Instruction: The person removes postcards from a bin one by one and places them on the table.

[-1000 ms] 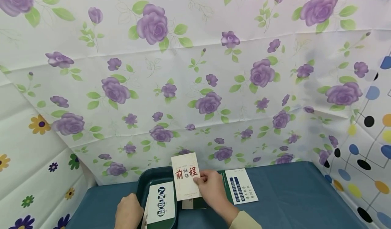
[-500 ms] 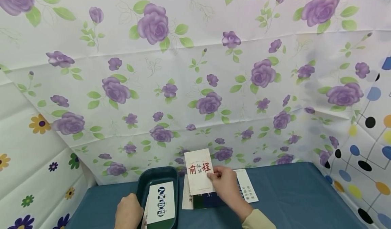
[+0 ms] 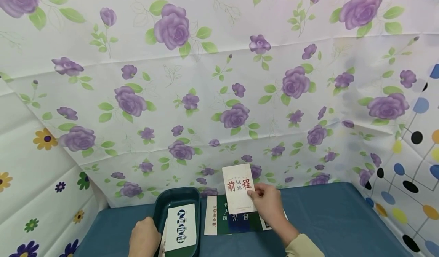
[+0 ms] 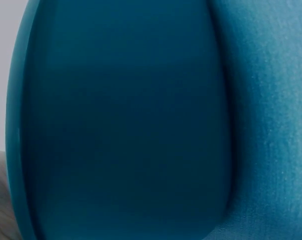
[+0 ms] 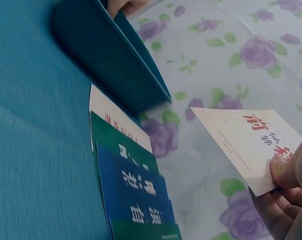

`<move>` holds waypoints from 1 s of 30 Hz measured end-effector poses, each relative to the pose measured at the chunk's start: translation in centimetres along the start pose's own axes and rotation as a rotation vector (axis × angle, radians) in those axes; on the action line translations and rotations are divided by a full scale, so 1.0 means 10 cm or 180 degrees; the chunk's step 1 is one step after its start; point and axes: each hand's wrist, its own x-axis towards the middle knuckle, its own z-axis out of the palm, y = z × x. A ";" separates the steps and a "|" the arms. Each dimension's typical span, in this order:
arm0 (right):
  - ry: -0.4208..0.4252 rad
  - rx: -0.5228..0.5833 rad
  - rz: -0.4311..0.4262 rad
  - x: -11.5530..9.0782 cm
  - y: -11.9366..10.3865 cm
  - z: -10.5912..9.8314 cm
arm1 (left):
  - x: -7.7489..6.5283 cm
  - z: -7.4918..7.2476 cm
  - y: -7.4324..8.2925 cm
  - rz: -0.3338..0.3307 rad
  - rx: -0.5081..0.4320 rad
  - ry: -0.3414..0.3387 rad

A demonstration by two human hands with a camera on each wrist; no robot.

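My right hand pinches a cream card with red and dark printed characters, thumb on its face at the lower right edge. The card is raised, tilted up, over a row of overlapping cards on the table. That row shows a cream card at its left end, then a green card and a blue card; its right part is hidden behind my hand. My left hand grips the left rim of a dark teal tray, with fingertips over the edge in the right wrist view.
Inside the tray lies a white card with dark blue lettering, on top of other cards. A blue-green cloth covers the table. Floral sheets rise behind it, and a dotted sheet stands at the right.
My right hand has carried the cream card rightward from the tray's edge to above the row, uncovering the row's left end and hiding the white card at its right. My left hand has stayed put.
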 end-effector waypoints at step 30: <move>-0.0148 -0.0912 0.0521 0.25 0.89 -0.85 | -0.02 0.01 0.03 -0.0055 0.0023 0.0037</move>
